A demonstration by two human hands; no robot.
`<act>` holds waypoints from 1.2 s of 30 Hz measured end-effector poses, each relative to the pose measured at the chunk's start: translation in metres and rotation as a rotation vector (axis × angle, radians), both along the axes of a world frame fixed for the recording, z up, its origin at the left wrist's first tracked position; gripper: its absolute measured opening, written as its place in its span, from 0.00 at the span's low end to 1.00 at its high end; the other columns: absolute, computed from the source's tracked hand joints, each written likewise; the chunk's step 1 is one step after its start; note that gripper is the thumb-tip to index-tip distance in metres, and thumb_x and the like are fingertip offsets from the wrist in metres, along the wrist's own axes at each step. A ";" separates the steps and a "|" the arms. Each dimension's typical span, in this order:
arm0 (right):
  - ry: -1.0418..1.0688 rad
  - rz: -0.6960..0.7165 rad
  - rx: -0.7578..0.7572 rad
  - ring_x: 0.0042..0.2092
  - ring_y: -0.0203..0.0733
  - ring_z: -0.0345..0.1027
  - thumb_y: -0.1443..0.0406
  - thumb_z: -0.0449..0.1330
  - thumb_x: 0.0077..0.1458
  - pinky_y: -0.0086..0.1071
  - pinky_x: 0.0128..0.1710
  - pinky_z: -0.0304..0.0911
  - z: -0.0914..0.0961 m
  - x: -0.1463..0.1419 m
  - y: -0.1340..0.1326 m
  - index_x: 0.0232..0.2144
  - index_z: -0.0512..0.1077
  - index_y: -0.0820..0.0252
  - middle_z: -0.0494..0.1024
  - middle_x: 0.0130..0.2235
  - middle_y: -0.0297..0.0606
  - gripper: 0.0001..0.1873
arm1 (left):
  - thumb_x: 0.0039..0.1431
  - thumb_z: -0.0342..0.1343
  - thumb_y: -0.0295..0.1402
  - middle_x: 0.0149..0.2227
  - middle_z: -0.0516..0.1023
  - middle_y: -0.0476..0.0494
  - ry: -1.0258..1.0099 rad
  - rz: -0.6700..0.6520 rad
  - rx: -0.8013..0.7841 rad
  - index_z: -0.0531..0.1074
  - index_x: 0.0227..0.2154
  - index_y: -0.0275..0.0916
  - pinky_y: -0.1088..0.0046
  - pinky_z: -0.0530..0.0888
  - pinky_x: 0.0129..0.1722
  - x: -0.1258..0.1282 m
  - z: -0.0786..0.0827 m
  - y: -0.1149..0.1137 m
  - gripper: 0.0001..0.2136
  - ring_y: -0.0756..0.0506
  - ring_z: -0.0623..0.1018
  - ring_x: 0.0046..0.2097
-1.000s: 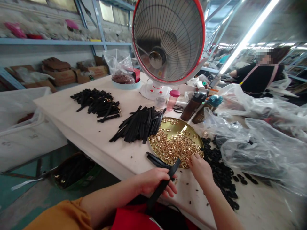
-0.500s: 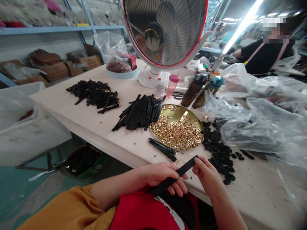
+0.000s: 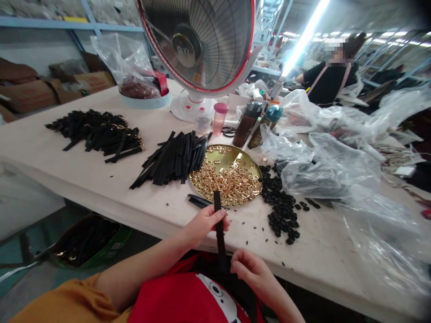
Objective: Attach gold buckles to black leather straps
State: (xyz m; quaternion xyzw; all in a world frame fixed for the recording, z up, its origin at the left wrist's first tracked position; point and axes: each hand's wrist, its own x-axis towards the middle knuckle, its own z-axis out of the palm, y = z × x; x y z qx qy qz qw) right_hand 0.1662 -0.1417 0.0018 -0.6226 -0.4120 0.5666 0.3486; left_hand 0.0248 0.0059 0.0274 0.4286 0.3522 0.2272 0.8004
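A black webbing strap [image 3: 219,235] stands nearly upright over my lap, pinched near its upper end by my left hand [image 3: 215,220]. Beside its lower end is my right hand [image 3: 251,271], fingers curled in. Whether those fingertips grip anything is hidden. Just beyond my left hand lies a round gold tray [image 3: 215,157] heaped with small gold-coloured metal buckles [image 3: 232,181]. A few black straps [image 3: 198,200] lie at the tray's near edge, partly covered by my hand. Left of the tray is a pile of loose black straps [image 3: 171,159].
Farther left sits a heap of straps with metal fittings [image 3: 101,134]. Small black pieces [image 3: 281,206] and plastic bags [image 3: 323,166] lie to the right. A fan-shaped heater [image 3: 198,45], a pink cup [image 3: 220,117] and bottles [image 3: 247,123] stand behind. A person [image 3: 332,80] is at back right.
The strap has swung from slanting to nearly upright. My left hand has moved up along it towards the tray; my right hand has left its upper end and dropped low. The view has turned right.
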 end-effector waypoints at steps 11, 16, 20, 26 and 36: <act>-0.872 -0.512 0.009 0.33 0.46 0.64 0.56 0.56 0.41 0.38 0.34 0.56 -0.035 0.150 0.025 0.25 0.68 0.57 0.71 0.28 0.38 0.11 | 0.54 0.44 0.31 0.19 0.65 0.55 0.199 -0.369 0.012 0.63 0.38 0.33 0.81 0.56 0.17 0.011 0.002 -0.015 0.10 0.57 0.61 0.16; -0.729 -0.585 0.047 0.28 0.43 0.64 0.52 0.56 0.43 0.38 0.30 0.59 -0.031 0.144 0.026 0.28 0.68 0.58 0.70 0.25 0.36 0.16 | 0.55 0.42 0.30 0.19 0.67 0.54 0.160 -0.432 -0.010 0.62 0.38 0.33 0.81 0.59 0.18 0.011 0.004 -0.020 0.10 0.56 0.62 0.16; -0.148 -0.692 0.130 0.26 0.36 0.65 0.52 0.58 0.44 0.32 0.29 0.63 -0.012 0.105 0.023 0.30 0.67 0.56 0.72 0.27 0.33 0.15 | 0.56 0.42 0.32 0.20 0.70 0.51 0.045 -0.512 -0.033 0.62 0.37 0.33 0.80 0.60 0.19 0.015 0.011 -0.021 0.09 0.56 0.64 0.17; 0.647 -0.668 0.050 0.28 0.32 0.66 0.61 0.66 0.40 0.28 0.33 0.66 0.014 0.032 0.029 0.30 0.71 0.57 0.74 0.30 0.31 0.11 | 0.58 0.39 0.29 0.19 0.70 0.52 -0.006 -0.590 -0.034 0.61 0.31 0.35 0.81 0.61 0.19 0.020 0.025 -0.026 0.07 0.56 0.65 0.16; 0.547 -0.639 0.017 0.27 0.30 0.66 0.62 0.66 0.42 0.24 0.29 0.65 0.006 0.019 0.027 0.37 0.72 0.54 0.73 0.30 0.30 0.16 | 0.54 0.38 0.26 0.17 0.70 0.49 0.046 -0.673 -0.242 0.69 0.32 0.32 0.79 0.60 0.17 0.002 0.012 -0.019 0.13 0.54 0.65 0.15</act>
